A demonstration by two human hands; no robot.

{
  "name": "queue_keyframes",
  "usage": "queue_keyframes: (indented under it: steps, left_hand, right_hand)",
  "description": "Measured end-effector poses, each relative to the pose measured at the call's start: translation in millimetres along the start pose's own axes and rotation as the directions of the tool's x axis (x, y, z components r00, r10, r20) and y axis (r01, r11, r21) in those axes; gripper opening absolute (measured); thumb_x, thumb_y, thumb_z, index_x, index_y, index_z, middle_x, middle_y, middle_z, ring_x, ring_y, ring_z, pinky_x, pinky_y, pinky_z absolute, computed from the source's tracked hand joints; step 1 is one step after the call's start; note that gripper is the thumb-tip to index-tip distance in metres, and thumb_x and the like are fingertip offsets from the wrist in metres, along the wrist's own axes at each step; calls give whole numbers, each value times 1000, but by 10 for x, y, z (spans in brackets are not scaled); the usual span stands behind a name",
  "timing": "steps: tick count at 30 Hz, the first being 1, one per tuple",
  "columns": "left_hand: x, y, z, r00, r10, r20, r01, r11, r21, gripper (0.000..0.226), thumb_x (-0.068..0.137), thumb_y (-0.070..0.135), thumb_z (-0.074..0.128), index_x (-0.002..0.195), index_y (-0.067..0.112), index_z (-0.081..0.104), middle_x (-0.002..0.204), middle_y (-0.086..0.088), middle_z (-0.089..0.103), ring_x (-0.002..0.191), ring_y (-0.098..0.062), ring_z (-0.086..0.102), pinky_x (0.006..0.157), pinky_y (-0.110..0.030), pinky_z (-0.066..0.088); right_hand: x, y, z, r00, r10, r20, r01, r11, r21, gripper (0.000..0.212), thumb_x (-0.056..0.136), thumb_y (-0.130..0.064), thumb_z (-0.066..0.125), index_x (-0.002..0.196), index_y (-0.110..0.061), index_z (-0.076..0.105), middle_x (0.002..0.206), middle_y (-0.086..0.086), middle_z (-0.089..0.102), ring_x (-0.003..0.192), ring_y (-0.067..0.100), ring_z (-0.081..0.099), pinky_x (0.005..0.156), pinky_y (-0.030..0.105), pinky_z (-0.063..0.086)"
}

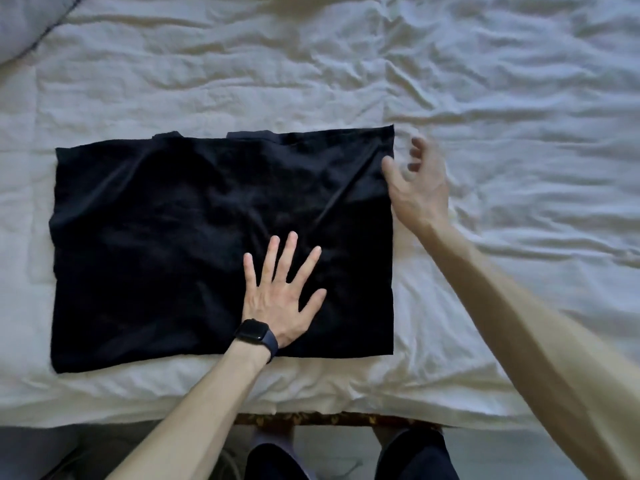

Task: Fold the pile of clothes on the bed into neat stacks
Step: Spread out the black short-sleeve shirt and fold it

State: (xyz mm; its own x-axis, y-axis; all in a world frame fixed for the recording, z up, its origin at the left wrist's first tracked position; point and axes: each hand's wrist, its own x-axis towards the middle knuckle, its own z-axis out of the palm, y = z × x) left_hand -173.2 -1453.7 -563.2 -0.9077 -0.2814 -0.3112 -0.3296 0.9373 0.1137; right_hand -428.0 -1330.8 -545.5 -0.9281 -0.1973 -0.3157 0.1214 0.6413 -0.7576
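A black garment (pixel 173 237) lies flat on the bed as a wide rectangle, partly folded, with its collar edge poking out along the far side. My left hand (pixel 282 289), with a dark watch on its wrist, presses flat on the garment's near right part, fingers spread and straight. My right hand (pixel 417 181) hovers at the garment's right edge near the far right corner. Its fingers are loosely curled and blurred, and nothing is held in them.
The bed is covered by a wrinkled white sheet (pixel 519 133). A pale pillow (pixel 31 22) lies at the far left corner. The bed's near edge (pixel 329 419) runs just in front of my legs, with floor below it.
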Motion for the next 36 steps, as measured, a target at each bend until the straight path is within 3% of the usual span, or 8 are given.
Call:
queue_keyframes:
  steps: [4,8,18,23,28,31,34,36]
  left_hand:
    - [-336,700,-176,988,141,-61,-143,989,-40,78,82,74,50,145,30,40,152,-4,33,142,-25,31,117,-56,12]
    - [-489,1267,-232,961,247,128,-254,966,40,66,69,67,72,117,26,52,111,3,60,99,-18,49,87,-40,37]
    - [-259,1246,-464,922,54,383,-29,997,-73,23,98,35,55,119,29,54,117,3,54,108,-23,49,81,-33,38]
    - [-223,1167,-657,919,-141,368,257,923,-287,18,99,42,50,114,37,60,103,6,71,96,-22,63,69,-31,44]
    - [-367,928,-882,847,-448,287,526,621,-581,21,100,31,55,116,28,67,93,12,69,82,-1,61,63,1,35]
    - [-446,775,-974,762,-598,247,593,494,-636,21,102,29,52,117,23,65,78,16,63,75,3,58,62,-6,39]
    - [-473,675,-1031,707,-673,216,599,408,-689,23,103,28,50,119,21,64,87,9,66,90,-15,63,74,-24,41]
    - [-494,642,-1050,701,-688,190,584,399,-707,21,103,28,50,117,22,64,89,12,66,92,-13,63,72,-21,42]
  right_hand:
    - [-1006,555,-504,999,-47,23,51,975,-218,56,96,-40,65,142,-12,49,147,6,48,134,24,43,113,45,37]
    - [-1746,1048,-885,995,-8,98,51,897,-439,61,93,-45,62,141,-9,51,149,13,43,134,35,43,107,53,38]
    - [-1657,1146,-1086,962,119,247,12,881,-473,44,96,-46,57,129,-17,58,139,10,50,128,32,43,102,47,40]
    - [-1499,939,-1096,953,139,270,-24,920,-390,43,100,-43,53,134,-16,57,133,6,56,125,27,48,100,40,40]
    - [-1445,639,-883,916,218,337,-214,976,-50,35,96,-49,58,122,-26,61,106,-15,66,98,3,63,82,22,47]
    - [-1363,497,-640,850,338,404,-406,909,95,31,88,-60,58,107,-34,60,100,-20,65,92,-1,65,73,23,49]
    - [-1228,406,-380,786,390,480,-531,823,200,44,84,-59,61,109,-23,60,98,-5,68,85,13,66,78,38,53]
    - [-1140,323,-268,759,399,514,-568,792,225,52,85,-59,63,109,-14,57,89,2,63,75,18,58,72,38,48]
